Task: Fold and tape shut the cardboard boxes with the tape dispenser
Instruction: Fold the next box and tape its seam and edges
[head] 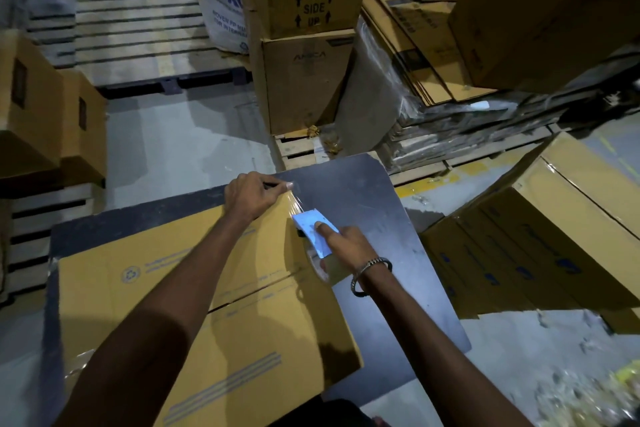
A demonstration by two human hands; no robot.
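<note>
Cardboard box (194, 291), yellow-brown, flat-topped, with blue printed stripes and a recycling mark, lying on a dark grey metal-topped table (374, 204); its flap seam running diagonally across the top.

Left hand (252, 196) at the box's far right corner, fingers curled, pinching the free end of a clear tape strip (294, 203) against the far edge of the box.

Right hand (346, 246) just right of the box's far corner, gripping a light blue tape dispenser (313, 229), forefinger laid straight along its blue top plate, a silver bracelet (370, 274) on the wrist. Beige tape roll (329, 270) partly visible beneath that hand, at the box's right edge. Tape drawn taut between the left hand's pinch and the dispenser; hands close together but not touching.

Beyond the box, two stacked brown cartons (304, 45), the upper one printed "THIS SIDE UP" and open at the top, standing on a wooden pallet (298, 149). Right of the box, more yellow-brown cartons (540, 246) piled on the floor. Left of the box and further off, slatted grey pallets (138, 31).
</note>
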